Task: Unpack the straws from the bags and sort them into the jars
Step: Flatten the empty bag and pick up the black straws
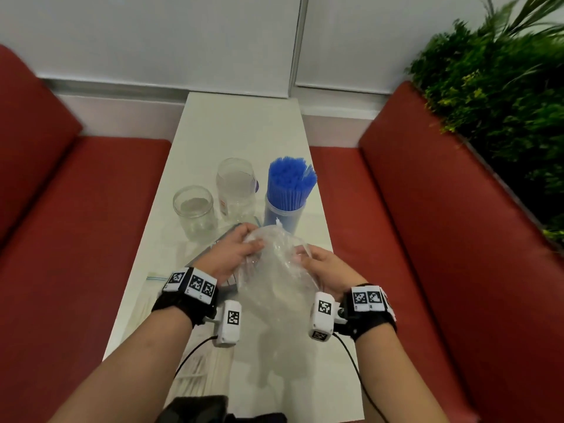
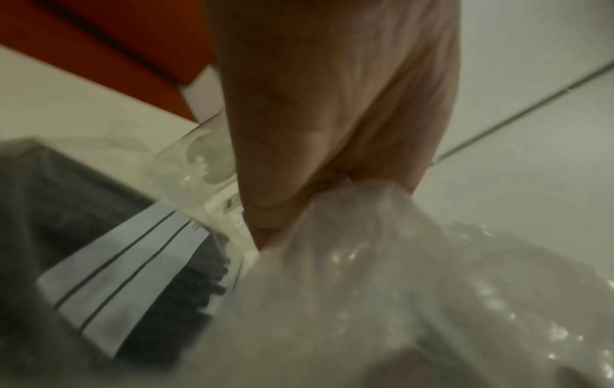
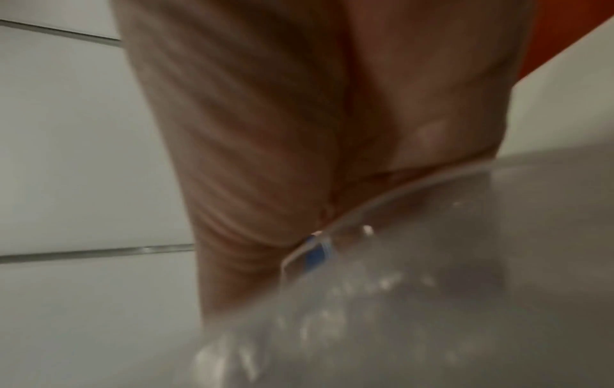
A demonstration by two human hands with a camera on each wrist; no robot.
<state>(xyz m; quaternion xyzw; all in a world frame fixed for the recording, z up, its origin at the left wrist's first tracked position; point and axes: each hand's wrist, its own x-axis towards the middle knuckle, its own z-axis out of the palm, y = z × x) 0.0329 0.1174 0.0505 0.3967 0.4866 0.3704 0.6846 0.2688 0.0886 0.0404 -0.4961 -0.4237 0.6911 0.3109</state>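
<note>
A crumpled clear plastic bag (image 1: 276,270) hangs above the white table (image 1: 241,126), held between both hands. My left hand (image 1: 235,250) grips its left upper edge, and in the left wrist view the fingers pinch bunched plastic (image 2: 382,262). My right hand (image 1: 317,267) pinches the bag's right edge, where a zip strip (image 3: 315,256) shows. A jar full of blue straws (image 1: 290,190) stands just beyond the bag. Two clear jars stand to its left: a short one (image 1: 193,210) and a taller one (image 1: 236,189). Under my left arm lie a bag of black straws (image 2: 99,236) and a bag of white straws (image 1: 198,361).
Red benches (image 1: 76,224) flank the narrow table on both sides. A green plant (image 1: 500,87) stands behind the right bench. The far half of the table is bare white. Cables run from the wrist cameras toward the near edge.
</note>
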